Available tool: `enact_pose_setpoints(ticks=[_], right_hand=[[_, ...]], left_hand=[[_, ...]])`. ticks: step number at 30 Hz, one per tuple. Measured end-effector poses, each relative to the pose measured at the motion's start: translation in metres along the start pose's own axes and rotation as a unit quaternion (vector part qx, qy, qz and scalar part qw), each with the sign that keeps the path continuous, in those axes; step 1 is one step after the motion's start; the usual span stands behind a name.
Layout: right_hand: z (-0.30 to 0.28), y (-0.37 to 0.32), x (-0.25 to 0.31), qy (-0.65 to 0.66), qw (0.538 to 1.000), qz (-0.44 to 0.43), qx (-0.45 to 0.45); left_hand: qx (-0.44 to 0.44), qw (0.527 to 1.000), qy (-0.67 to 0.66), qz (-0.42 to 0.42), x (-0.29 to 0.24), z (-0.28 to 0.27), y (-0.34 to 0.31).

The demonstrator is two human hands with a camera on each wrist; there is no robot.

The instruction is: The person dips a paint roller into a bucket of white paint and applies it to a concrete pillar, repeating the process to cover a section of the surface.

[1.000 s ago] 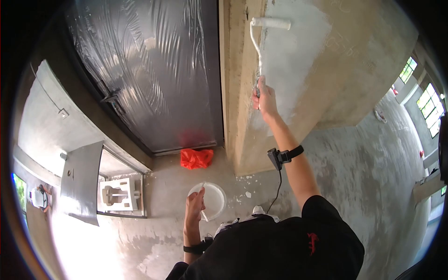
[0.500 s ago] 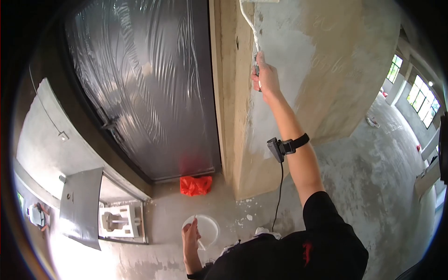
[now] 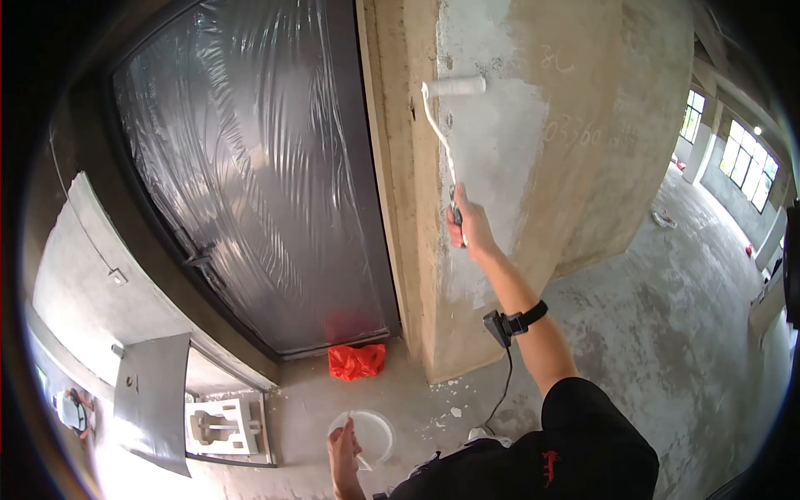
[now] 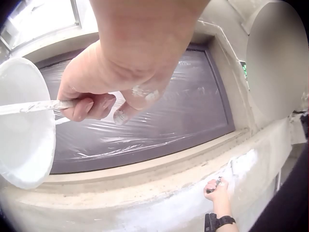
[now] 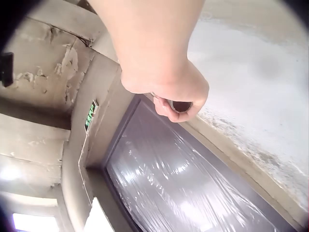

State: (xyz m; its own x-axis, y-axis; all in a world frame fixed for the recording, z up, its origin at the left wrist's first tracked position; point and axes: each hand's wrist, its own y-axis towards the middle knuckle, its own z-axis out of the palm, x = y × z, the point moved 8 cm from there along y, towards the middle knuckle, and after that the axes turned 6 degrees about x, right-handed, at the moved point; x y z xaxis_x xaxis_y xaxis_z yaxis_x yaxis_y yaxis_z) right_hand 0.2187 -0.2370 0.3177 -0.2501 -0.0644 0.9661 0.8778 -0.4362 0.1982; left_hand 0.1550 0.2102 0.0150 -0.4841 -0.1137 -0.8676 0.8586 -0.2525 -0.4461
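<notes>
Up at the wall, my right hand (image 3: 471, 225) grips the dark handle of a paint roller (image 3: 454, 86). Its white sleeve lies against the wall, over a band of pale wet paint (image 3: 492, 142). The right wrist view shows the fingers wrapped round the handle's end, with the roller itself hidden. Low at the left, my left hand (image 3: 342, 454) holds a white bucket (image 4: 24, 145) by its paint-smeared handle (image 4: 34, 107). The fingers curl round this handle in the left wrist view, and white paint spots the hand.
A door (image 3: 267, 167) under plastic film stands left of the painted wall corner. A red plastic bag (image 3: 357, 362) lies at its foot, with white paint drips (image 3: 456, 412) on the floor nearby. Far left are an open cabinet (image 3: 225, 425) and another person (image 3: 73, 412).
The roller first went up the wall, past the top of the view, and has now come back down. The head view has tilted upward. The left hand keeps its hold on the bucket's handle.
</notes>
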Motion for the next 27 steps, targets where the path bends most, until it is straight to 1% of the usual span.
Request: enact_pose_setpoints(ticks=[5,7,9,13,15,17,19,21,23,25,27], right_hand=[[-0.013,-0.027,-0.057,0.017,0.999,0.03,0.006],[-0.018,-0.039,-0.089,0.036,0.997,0.068,0.006],[-0.02,-0.058,-0.117,0.047,0.995,0.09,0.007],[-0.028,-0.092,-0.173,0.044,0.99,0.136,0.02],[-0.034,-0.108,-0.207,0.061,0.983,0.172,0.028],[-0.038,-0.126,-0.239,0.076,0.975,0.206,0.038],[-0.045,-0.146,-0.267,0.046,0.972,0.229,0.026],[-0.052,-0.157,-0.308,0.033,0.973,0.226,0.018],[-0.056,-0.171,-0.324,0.02,0.974,0.227,0.011],[-0.056,-0.191,-0.349,0.038,0.947,0.317,-0.002],[-0.054,-0.206,-0.362,0.054,0.936,0.347,-0.014]], left_hand=[[0.007,1.0,0.0,-0.018,0.005,0.006,0.005],[0.002,0.999,0.009,-0.04,0.008,0.006,0.005],[0.025,0.999,-0.001,-0.02,0.006,0.013,0.006],[0.017,0.999,0.01,-0.043,0.015,0.014,0.007],[0.019,0.999,0.017,-0.027,0.009,0.021,0.003],[0.006,0.999,0.027,-0.038,0.005,0.027,-0.002],[-0.006,0.999,0.025,-0.043,0.004,0.031,-0.004],[-0.009,0.998,0.023,-0.057,0.004,0.033,-0.004],[-0.012,0.999,0.035,-0.038,0.0,0.038,-0.006],[-0.016,0.998,0.032,-0.057,0.004,0.041,-0.006],[-0.02,0.997,0.035,-0.066,0.004,0.044,-0.007]])
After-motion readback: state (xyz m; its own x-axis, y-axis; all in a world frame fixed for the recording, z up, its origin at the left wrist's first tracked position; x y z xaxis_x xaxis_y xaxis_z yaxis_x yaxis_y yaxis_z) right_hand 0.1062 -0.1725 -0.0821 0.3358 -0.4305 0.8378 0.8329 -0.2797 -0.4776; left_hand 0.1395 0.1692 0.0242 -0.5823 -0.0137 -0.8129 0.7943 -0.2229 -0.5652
